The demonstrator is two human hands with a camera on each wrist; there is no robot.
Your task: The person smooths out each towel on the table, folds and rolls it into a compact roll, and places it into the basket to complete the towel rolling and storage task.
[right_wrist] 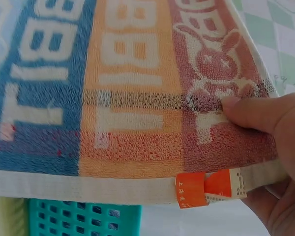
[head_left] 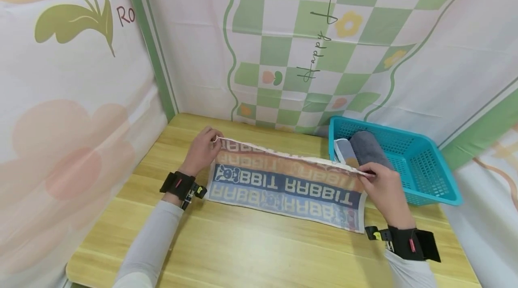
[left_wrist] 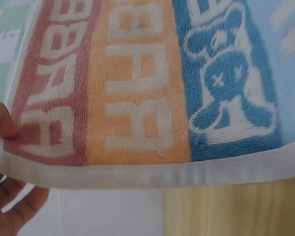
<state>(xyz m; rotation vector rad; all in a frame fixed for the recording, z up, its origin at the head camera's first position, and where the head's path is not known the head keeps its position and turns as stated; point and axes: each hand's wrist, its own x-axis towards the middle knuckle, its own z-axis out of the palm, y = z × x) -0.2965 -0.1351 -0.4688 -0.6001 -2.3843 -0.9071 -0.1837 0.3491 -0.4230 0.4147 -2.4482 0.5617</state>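
Observation:
Both hands hold up a striped towel [head_left: 283, 184] by its far edge, above the table. Its bands are dark red, orange, blue and light blue, with pale letters and a bear-like figure. At the upper left corner, my left hand [head_left: 201, 150] pinches the white-edged border. My right hand [head_left: 384, 191] grips the upper right corner, its thumb lying on the dark red band in the right wrist view. An orange paper label [right_wrist: 191, 190] hangs on the white hem beside the right fingers. Near the table the towel's lower edge hangs; contact with the wood is hard to tell.
A turquoise plastic basket [head_left: 449, 184] stands at the table's right rear, just beyond the right hand. Inside its left part lie a rolled grey towel [head_left: 369, 148] and a folded white-and-grey cloth [head_left: 345, 150]. Printed curtains [head_left: 194, 54] hang behind and beside the wooden table [head_left: 243, 252].

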